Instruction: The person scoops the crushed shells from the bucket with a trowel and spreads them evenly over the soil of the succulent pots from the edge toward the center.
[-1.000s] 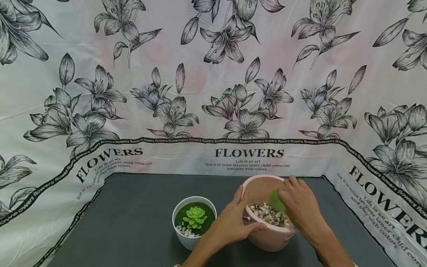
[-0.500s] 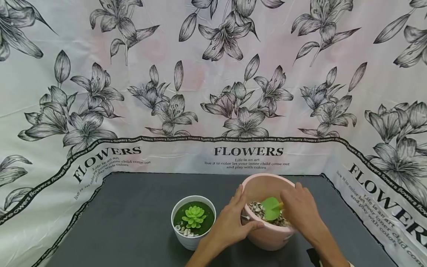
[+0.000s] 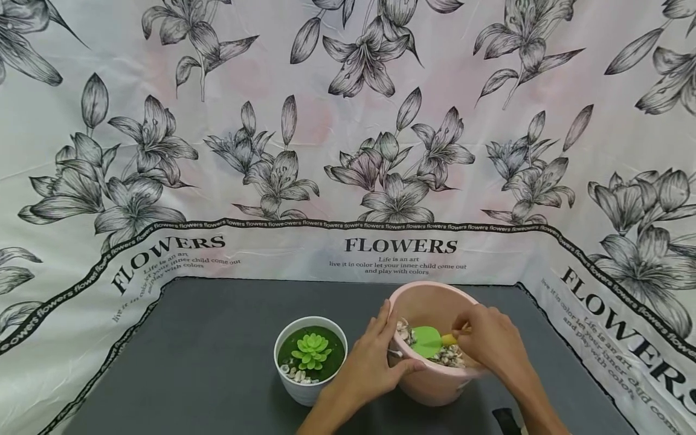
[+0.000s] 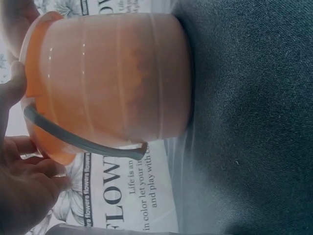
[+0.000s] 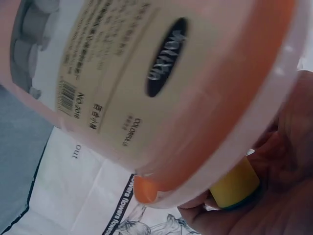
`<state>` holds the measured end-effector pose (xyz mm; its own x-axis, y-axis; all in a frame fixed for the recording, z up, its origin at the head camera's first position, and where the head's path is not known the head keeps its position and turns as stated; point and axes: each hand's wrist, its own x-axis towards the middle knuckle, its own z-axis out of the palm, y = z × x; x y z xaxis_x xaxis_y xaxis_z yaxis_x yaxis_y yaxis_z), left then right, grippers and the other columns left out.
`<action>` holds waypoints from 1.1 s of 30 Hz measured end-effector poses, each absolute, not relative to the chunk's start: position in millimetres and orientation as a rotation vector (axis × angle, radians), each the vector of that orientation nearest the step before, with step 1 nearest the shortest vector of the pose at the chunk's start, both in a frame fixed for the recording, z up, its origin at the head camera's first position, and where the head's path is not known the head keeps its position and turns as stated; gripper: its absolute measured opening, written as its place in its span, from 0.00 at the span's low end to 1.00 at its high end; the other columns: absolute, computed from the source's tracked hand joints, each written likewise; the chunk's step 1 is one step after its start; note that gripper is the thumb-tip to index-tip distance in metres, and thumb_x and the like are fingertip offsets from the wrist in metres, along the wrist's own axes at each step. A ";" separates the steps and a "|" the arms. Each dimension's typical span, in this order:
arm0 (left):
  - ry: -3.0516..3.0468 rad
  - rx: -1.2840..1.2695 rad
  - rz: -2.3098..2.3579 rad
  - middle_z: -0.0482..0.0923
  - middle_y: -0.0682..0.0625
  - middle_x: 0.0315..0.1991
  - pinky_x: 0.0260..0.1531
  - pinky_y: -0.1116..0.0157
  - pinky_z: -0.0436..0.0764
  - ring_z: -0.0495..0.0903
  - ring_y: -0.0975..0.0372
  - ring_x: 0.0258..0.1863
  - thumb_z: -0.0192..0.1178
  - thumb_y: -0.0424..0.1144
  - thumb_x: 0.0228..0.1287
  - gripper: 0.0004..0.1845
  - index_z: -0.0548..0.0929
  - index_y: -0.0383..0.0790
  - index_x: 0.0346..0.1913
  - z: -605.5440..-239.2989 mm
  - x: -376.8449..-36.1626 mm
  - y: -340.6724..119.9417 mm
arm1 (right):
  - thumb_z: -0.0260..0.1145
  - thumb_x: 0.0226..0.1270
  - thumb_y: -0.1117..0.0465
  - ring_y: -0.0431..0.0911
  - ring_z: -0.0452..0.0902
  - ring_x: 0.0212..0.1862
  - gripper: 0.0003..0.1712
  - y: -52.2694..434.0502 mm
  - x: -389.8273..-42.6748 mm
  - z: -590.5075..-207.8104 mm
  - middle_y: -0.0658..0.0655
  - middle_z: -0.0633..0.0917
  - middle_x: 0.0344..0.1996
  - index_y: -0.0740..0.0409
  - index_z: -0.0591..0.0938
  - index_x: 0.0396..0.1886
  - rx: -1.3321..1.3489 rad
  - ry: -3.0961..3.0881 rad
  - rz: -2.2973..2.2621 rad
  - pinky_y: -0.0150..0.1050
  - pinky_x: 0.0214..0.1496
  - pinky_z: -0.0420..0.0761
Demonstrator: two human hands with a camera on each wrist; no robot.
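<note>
A pale pink bucket point(image 3: 435, 389) stands on the dark cloth, tilted slightly in the head view, with small mixed stones point(image 3: 448, 357) inside. My left hand point(image 3: 370, 365) holds its left side, thumb on the front below the rim and fingers up along the edge. In the left wrist view the bucket's grey handle point(image 4: 83, 139) hangs down its side. Over the stones, my right hand point(image 3: 489, 338) grips a toy shovel by its yellow handle point(image 5: 234, 183). The shovel's green blade point(image 3: 426, 341) points left inside the bucket. A printed label point(image 5: 117, 73) shows on the bucket in the right wrist view.
Left of the bucket stands a white pot point(image 3: 304, 393) with a green succulent point(image 3: 312, 351) and pale pebbles, close to my left forearm. A small black object point(image 3: 505, 421) lies beside my right forearm. The flower-printed cloth point(image 3: 402, 254) rises behind the dark surface point(image 3: 217, 350).
The shovel's blade has moved left across the stones, and its yellow handle now shows. My right hand has lowered and turned with it. The left hand keeps its hold on the bucket.
</note>
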<state>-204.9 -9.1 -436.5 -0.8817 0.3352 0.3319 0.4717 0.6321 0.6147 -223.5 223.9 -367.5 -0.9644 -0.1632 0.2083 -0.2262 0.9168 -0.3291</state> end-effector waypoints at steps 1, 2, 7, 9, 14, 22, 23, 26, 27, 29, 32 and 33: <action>-2.657 -0.668 -1.085 0.52 0.41 0.85 0.64 0.32 0.77 0.66 0.32 0.75 0.69 0.66 0.63 0.55 0.58 0.43 0.84 -436.4 -205.0 -8.8 | 0.66 0.59 0.69 0.44 0.77 0.27 0.12 224.7 -221.8 -366.9 0.51 0.90 0.31 0.50 0.91 0.28 0.284 -2.907 0.564 0.39 0.27 0.72; -2.644 -0.674 -1.094 0.52 0.40 0.85 0.65 0.33 0.77 0.66 0.33 0.76 0.69 0.65 0.63 0.54 0.58 0.42 0.84 -436.6 -205.1 -8.2 | 0.67 0.61 0.68 0.44 0.79 0.28 0.11 225.7 -220.3 -366.2 0.53 0.91 0.33 0.50 0.92 0.31 0.263 -2.922 0.595 0.40 0.27 0.73; -2.622 -0.704 -1.107 0.52 0.39 0.85 0.70 0.39 0.76 0.66 0.38 0.78 0.70 0.64 0.63 0.54 0.59 0.39 0.83 -436.9 -205.1 -8.1 | 0.70 0.65 0.63 0.49 0.84 0.35 0.06 232.3 -217.0 -361.8 0.56 0.92 0.36 0.54 0.93 0.36 0.166 -2.965 0.635 0.43 0.29 0.77; -2.627 -0.711 -1.110 0.52 0.40 0.85 0.71 0.38 0.74 0.65 0.38 0.78 0.69 0.64 0.64 0.54 0.58 0.38 0.83 -437.6 -204.3 -7.8 | 0.71 0.66 0.62 0.49 0.85 0.36 0.06 236.2 -214.3 -359.7 0.58 0.92 0.38 0.55 0.93 0.38 0.134 -2.963 0.659 0.42 0.29 0.76; -2.620 -0.701 -1.132 0.51 0.40 0.85 0.74 0.38 0.70 0.62 0.38 0.80 0.69 0.63 0.64 0.55 0.56 0.37 0.83 -439.5 -203.2 -8.4 | 0.72 0.67 0.62 0.48 0.84 0.34 0.08 243.0 -207.7 -351.8 0.60 0.93 0.39 0.58 0.93 0.41 0.152 -2.911 0.691 0.40 0.30 0.75; -2.631 -0.677 -1.102 0.53 0.42 0.85 0.76 0.40 0.69 0.62 0.42 0.81 0.69 0.66 0.62 0.57 0.56 0.40 0.84 -439.2 -206.6 -9.6 | 0.70 0.69 0.61 0.50 0.84 0.39 0.11 255.5 -206.3 -329.4 0.64 0.92 0.43 0.62 0.92 0.46 0.119 -2.932 0.694 0.38 0.32 0.74; -2.633 -0.676 -1.105 0.53 0.42 0.85 0.76 0.40 0.69 0.62 0.42 0.81 0.69 0.66 0.62 0.57 0.56 0.40 0.84 -438.8 -206.8 -10.0 | 0.69 0.69 0.61 0.50 0.84 0.39 0.12 257.4 -205.9 -327.3 0.64 0.91 0.43 0.62 0.92 0.46 0.119 -2.933 0.694 0.38 0.32 0.73; -2.609 -0.669 -1.123 0.57 0.42 0.84 0.75 0.40 0.71 0.64 0.41 0.80 0.71 0.66 0.60 0.57 0.58 0.41 0.83 -438.6 -207.9 -11.1 | 0.69 0.70 0.60 0.51 0.84 0.40 0.12 261.9 -203.5 -322.8 0.64 0.91 0.43 0.62 0.91 0.47 0.125 -2.929 0.693 0.38 0.33 0.74; -2.591 -0.668 -1.130 0.58 0.41 0.83 0.74 0.40 0.72 0.65 0.40 0.79 0.72 0.65 0.59 0.57 0.59 0.40 0.83 -438.7 -208.4 -11.6 | 0.69 0.71 0.60 0.51 0.83 0.41 0.12 263.1 -202.7 -321.8 0.63 0.91 0.43 0.61 0.91 0.47 0.131 -2.924 0.683 0.38 0.34 0.74; -2.557 -0.669 -1.157 0.60 0.40 0.82 0.73 0.41 0.73 0.66 0.39 0.78 0.74 0.64 0.57 0.58 0.61 0.39 0.82 -439.1 -209.1 -12.4 | 0.69 0.71 0.59 0.52 0.83 0.41 0.13 265.8 -201.4 -320.2 0.63 0.91 0.44 0.61 0.91 0.48 0.136 -2.923 0.680 0.40 0.36 0.75; -2.510 -0.679 -1.196 0.62 0.38 0.81 0.73 0.45 0.75 0.68 0.42 0.78 0.77 0.62 0.55 0.58 0.62 0.35 0.81 -440.0 -210.6 -12.6 | 0.69 0.72 0.59 0.51 0.82 0.41 0.13 268.4 -199.6 -317.8 0.63 0.91 0.44 0.60 0.91 0.48 0.129 -2.922 0.667 0.40 0.37 0.75; -2.503 -0.680 -1.207 0.62 0.38 0.81 0.73 0.46 0.74 0.68 0.43 0.78 0.77 0.62 0.54 0.59 0.62 0.34 0.81 -440.1 -210.6 -12.4 | 0.69 0.72 0.59 0.51 0.81 0.41 0.13 269.2 -199.4 -316.8 0.63 0.91 0.44 0.60 0.91 0.48 0.127 -2.920 0.671 0.40 0.37 0.74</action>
